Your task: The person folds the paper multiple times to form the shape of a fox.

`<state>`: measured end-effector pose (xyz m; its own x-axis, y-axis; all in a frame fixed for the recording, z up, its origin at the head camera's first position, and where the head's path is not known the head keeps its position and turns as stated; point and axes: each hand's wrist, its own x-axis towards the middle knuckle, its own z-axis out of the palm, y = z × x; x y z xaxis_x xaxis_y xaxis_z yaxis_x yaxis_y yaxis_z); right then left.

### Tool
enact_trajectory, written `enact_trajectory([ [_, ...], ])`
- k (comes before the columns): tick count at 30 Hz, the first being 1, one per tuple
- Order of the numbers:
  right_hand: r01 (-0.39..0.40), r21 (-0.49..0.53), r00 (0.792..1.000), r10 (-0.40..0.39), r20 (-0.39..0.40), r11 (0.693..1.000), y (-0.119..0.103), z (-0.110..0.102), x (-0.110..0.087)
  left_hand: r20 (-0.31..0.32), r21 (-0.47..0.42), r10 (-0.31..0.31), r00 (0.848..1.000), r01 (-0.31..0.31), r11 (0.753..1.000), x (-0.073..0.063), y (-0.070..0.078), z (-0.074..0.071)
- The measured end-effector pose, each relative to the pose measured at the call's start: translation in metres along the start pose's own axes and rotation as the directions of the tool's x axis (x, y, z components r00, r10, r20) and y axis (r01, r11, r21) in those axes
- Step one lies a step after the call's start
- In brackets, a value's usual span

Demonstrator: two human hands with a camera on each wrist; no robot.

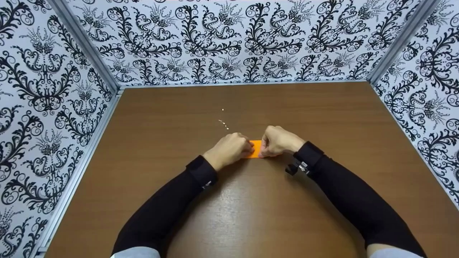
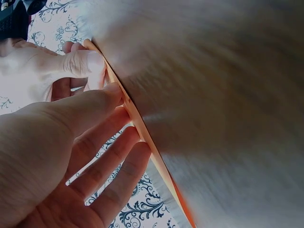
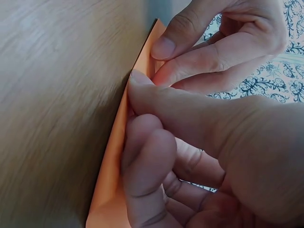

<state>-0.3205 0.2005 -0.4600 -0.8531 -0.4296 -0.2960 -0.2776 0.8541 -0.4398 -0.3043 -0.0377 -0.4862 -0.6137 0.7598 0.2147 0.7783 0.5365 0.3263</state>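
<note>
As was recorded in the head view, a flat rectangular strip of orange paper (image 1: 256, 149) was held on the brown wood-grain table (image 1: 229, 211), between the left hand (image 1: 231, 147) and the right hand (image 1: 280, 140). Its ends were covered by the fingers. Small whitish specks (image 1: 224, 124) were noted beyond the left hand; both forearms were covered by black sleeves (image 1: 161, 204). In the left wrist view, the paper was pinched by the left thumb and fingertips, the outer fingers only slightly bent. In the right wrist view, it was pinched by the right thumb and curled forefinger, just beside the left thumb.
</note>
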Motion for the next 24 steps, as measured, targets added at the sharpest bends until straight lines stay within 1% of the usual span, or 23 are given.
enact_trajectory([
  [4,-0.044,0.029,0.999,0.044,0.019,0.999,0.005,-0.001,-0.004,-0.005,0.009,0.006,1.0,-0.006,1.0,0.0,-0.001,0.0],
  [8,-0.083,0.084,0.996,0.08,0.037,0.993,0.011,-0.003,-0.009,0.005,0.007,0.009,1.0,-0.009,1.0,0.0,-0.002,0.0],
  [12,-0.129,0.153,0.991,0.122,0.054,0.98,0.019,-0.006,-0.015,0.004,0.0,0.003,1.0,-0.003,1.0,-0.001,-0.001,-0.001],
  [15,-0.16,0.184,0.987,0.151,0.063,0.97,0.026,-0.008,-0.019,-0.001,-0.005,0.002,1.0,-0.002,1.0,-0.001,-0.001,-0.001],
  [21,-0.196,0.231,0.98,0.181,0.082,0.953,0.038,-0.011,-0.029,-0.002,-0.018,0.005,1.0,-0.005,1.0,-0.001,-0.002,-0.001],
  [24,-0.196,0.233,0.98,0.182,0.079,0.953,0.044,-0.012,-0.033,0.002,-0.02,0.004,1.0,-0.004,1.0,-0.002,-0.003,0.0],
])
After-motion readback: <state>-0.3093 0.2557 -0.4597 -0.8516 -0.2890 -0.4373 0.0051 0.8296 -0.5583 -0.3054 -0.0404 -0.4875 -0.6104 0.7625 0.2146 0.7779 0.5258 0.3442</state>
